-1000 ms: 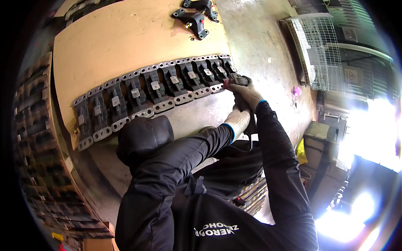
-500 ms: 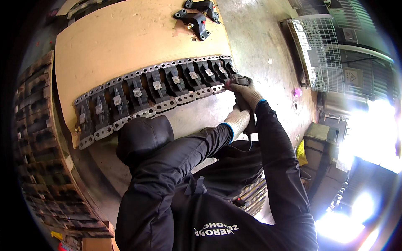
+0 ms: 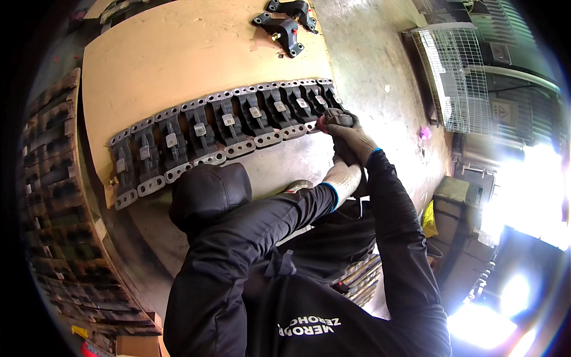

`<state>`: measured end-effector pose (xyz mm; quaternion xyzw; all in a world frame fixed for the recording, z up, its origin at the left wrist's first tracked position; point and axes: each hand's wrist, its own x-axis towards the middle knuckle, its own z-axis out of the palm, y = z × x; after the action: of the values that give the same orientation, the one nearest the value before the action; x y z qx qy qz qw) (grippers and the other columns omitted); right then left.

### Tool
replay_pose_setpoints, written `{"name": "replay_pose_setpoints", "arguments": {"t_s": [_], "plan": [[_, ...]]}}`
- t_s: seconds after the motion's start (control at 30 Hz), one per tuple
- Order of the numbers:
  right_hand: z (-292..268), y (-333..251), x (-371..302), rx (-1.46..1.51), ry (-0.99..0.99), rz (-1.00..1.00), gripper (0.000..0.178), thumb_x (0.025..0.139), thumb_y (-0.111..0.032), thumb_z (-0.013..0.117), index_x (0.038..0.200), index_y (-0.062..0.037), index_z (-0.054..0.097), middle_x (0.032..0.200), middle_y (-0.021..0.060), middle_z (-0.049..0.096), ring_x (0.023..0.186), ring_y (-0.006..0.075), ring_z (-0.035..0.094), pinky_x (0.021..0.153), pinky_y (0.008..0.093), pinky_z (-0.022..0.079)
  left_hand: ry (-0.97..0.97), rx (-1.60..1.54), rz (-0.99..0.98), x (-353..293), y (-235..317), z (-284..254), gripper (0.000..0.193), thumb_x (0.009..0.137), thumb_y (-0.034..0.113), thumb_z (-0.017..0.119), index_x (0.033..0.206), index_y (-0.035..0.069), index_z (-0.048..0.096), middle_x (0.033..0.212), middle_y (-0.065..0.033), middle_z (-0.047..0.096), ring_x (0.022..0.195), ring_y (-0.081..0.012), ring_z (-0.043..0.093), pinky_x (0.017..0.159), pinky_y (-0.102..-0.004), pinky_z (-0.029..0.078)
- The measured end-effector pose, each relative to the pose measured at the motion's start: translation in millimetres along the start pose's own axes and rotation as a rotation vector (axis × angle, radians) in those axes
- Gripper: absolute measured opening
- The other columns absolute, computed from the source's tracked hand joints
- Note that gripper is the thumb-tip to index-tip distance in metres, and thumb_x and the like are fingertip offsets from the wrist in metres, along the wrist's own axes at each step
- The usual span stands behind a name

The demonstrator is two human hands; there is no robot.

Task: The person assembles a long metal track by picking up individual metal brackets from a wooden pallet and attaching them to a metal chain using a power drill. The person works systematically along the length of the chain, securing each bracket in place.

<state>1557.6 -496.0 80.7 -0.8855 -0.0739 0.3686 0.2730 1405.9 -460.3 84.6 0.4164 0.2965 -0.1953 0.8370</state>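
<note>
Both my hands wear pale knitted gloves with blue cuffs and are closed round a dark hand-held power tool [image 3: 338,118] that looks like a grinder. My right hand [image 3: 358,140] wraps its front end, and my left hand [image 3: 345,178] grips its body further back. The tool's front is at the right end of a row of dark metal brackets [image 3: 228,124], over the near flange of a bracket there. My hand and the tool hide the contact. Several brackets stand side by side, with holes in their flange ends and a pale square patch in each middle.
Cardboard [image 3: 178,53] lies under and beyond the row. Two more dark brackets [image 3: 285,35] rest at its far right. A wooden pallet [image 3: 65,226] is on the left, a wire basket [image 3: 455,77] on the right. Behind it shines glaring light. A yellow bag [image 3: 429,219] hangs lower right.
The whole view has shifted slightly, so the row sits a little further right. A rounded object now shows above my left forearm. Both hands keep their hold on the power tool.
</note>
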Motion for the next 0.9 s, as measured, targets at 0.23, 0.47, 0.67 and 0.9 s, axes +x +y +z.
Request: {"name": "replay_pose_setpoints", "arguments": {"t_s": [0.23, 0.47, 0.67, 0.9], "plan": [[23.2, -45.0, -37.5, 0.021, -0.061, 0.094, 0.105, 0.073, -0.037, 0.093, 0.155, -0.006, 0.034, 0.125, 0.0141, 0.064, 0.098, 0.0201, 0.066, 0.087, 0.0334, 0.056, 0.007, 0.045, -0.025, -22.0, 4.4, -14.0, 0.063, 0.096, 0.033, 0.052, 0.145, -0.006, 0.047, 0.145, -0.0278, 0.055, 0.136, -0.0377, 0.052, 0.113, -0.0415, 0.041], [24.0, -29.1, -25.9, 0.044, -0.017, -0.008, 0.106, 0.074, -0.038, 0.092, 0.155, -0.0048, 0.033, 0.121, 0.0144, 0.066, 0.098, 0.0193, 0.065, 0.081, 0.0337, 0.058, 0.015, -0.028, 0.064, -15.1, -9.0, -16.8, 0.061, 0.097, 0.031, 0.052, 0.147, -0.003, 0.043, 0.136, -0.0246, 0.059, 0.124, -0.0347, 0.058, 0.107, -0.0402, 0.046], [42.0, -46.5, -42.2, -0.004, -0.088, 0.059, 0.11, 0.074, -0.039, 0.092, 0.158, -0.0038, 0.03, 0.124, 0.0159, 0.066, 0.098, 0.0196, 0.067, 0.082, 0.0332, 0.058, 0.037, -0.031, 0.068, -11.1, -27.2, -27.7, 0.061, 0.101, 0.036, 0.048, 0.146, -0.005, 0.043, 0.133, -0.0247, 0.059, 0.118, -0.0335, 0.059, 0.103, -0.0411, 0.047], [53.6, -48.8, -39.7, -0.069, -0.178, 0.004, 0.109, 0.075, -0.037, 0.092, 0.158, -0.0032, 0.029, 0.121, 0.0157, 0.068, 0.095, 0.0203, 0.068, 0.08, 0.0331, 0.058, 0.209, 0.022, 0.022, -25.1, -29.0, -21.1, 0.051, 0.103, 0.037, 0.045, 0.133, -0.004, 0.056, 0.128, -0.0196, 0.063, 0.116, -0.0309, 0.06, 0.101, -0.0402, 0.047]]}}
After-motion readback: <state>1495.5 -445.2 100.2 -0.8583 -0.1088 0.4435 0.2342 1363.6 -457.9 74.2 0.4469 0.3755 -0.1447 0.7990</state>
